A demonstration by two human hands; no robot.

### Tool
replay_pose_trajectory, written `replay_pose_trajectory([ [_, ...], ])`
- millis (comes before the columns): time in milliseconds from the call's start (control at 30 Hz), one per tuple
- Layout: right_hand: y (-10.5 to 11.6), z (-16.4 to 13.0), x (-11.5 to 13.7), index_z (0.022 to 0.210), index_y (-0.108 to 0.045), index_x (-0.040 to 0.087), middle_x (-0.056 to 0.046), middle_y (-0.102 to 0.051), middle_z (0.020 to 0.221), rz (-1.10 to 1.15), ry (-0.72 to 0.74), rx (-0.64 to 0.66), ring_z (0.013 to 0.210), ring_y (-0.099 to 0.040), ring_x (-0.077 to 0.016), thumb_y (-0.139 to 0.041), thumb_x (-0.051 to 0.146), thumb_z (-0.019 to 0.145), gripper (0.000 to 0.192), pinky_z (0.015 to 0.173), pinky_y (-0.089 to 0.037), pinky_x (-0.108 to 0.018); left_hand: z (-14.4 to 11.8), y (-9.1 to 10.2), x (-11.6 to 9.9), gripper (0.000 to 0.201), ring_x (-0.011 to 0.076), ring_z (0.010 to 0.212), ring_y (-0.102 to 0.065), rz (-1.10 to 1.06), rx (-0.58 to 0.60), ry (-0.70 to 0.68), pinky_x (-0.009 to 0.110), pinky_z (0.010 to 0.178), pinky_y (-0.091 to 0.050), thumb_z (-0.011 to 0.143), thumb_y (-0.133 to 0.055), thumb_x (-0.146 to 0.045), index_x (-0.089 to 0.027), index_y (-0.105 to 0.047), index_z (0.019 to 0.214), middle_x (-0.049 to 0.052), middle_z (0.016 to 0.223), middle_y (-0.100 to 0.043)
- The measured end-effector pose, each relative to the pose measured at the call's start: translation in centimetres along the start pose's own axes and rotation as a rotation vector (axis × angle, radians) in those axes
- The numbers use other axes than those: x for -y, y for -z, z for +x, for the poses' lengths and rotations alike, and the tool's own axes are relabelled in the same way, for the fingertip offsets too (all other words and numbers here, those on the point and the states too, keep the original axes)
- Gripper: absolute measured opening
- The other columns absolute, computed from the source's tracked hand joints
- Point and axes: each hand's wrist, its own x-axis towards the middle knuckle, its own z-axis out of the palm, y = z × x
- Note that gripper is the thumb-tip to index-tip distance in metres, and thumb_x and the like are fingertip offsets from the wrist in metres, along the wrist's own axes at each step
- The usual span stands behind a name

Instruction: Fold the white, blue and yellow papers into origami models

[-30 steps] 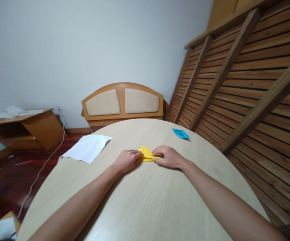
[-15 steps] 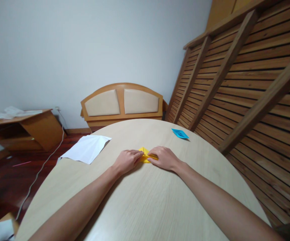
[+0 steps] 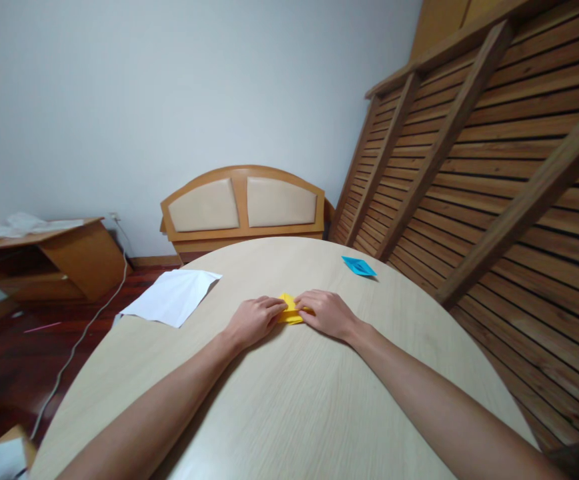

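Observation:
A small folded piece of yellow paper (image 3: 291, 315) lies on the round wooden table (image 3: 289, 400), between my two hands. My left hand (image 3: 254, 321) closes on its left side, fingertips pressing the paper down. On the right side, my right hand (image 3: 327, 315) pinches the paper with bent fingers. The hands cover both ends of the yellow paper, so its full outline is hidden. Farther back and to the right rests a folded blue paper piece (image 3: 359, 267), touched by neither hand.
White paper (image 3: 172, 297) lies at the table's left edge, partly overhanging it. A slatted wooden frame (image 3: 469, 173) leans close along the right. Behind the table stands a padded headboard (image 3: 242, 200). A desk (image 3: 79, 260) and a white cable (image 3: 87, 327) are at left.
My right hand's fingers have shifted slightly on the yellow paper, and a little more of its front fold shows. My left hand stays nearly in place.

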Motion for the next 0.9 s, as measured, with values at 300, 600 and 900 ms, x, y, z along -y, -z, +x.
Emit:
replay_pose_trajectory([
  [300, 0.4, 0.0, 0.4, 0.113, -0.063, 0.023, -0.006, -0.067, 0.119, 0.047, -0.072, -0.11, 0.109, -0.062, -0.0225, -0.061, 0.017, 0.083, 0.031, 0.095, -0.049, -0.037, 0.0, 0.6, -0.1, 0.034, 0.0214, 0.096, -0.069, 0.018, -0.092, 0.106, 0.033, 0.079, -0.058, 0.097, -0.045, -0.018, -0.023, -0.063, 0.124, 0.004, 0.119, -0.072],
  [600, -0.6, 0.2, -0.2, 0.121, -0.058, 0.024, -0.005, -0.063, 0.118, 0.279, -0.174, -0.239, 0.089, -0.063, -0.017, -0.053, 0.002, 0.073, 0.053, 0.087, -0.053, -0.034, 0.1, -0.3, -0.1, 0.036, 0.0215, 0.095, -0.072, -0.145, -0.193, 0.239, 0.035, 0.085, -0.059, 0.092, -0.047, -0.013, -0.02, -0.062, 0.124, 0.008, 0.115, -0.073],
  [900, -0.9, 0.1, -0.7, 0.128, -0.052, 0.026, -0.005, -0.063, 0.118, 0.34, -0.158, -0.441, 0.089, -0.065, -0.0168, -0.057, 0.005, 0.08, 0.052, 0.087, -0.055, -0.036, 0.2, -0.2, -0.6, 0.045, 0.0189, 0.108, -0.067, -0.373, -0.273, 0.155, 0.031, 0.086, -0.059, 0.084, -0.045, -0.003, -0.02, -0.057, 0.124, 0.009, 0.127, -0.065],
])
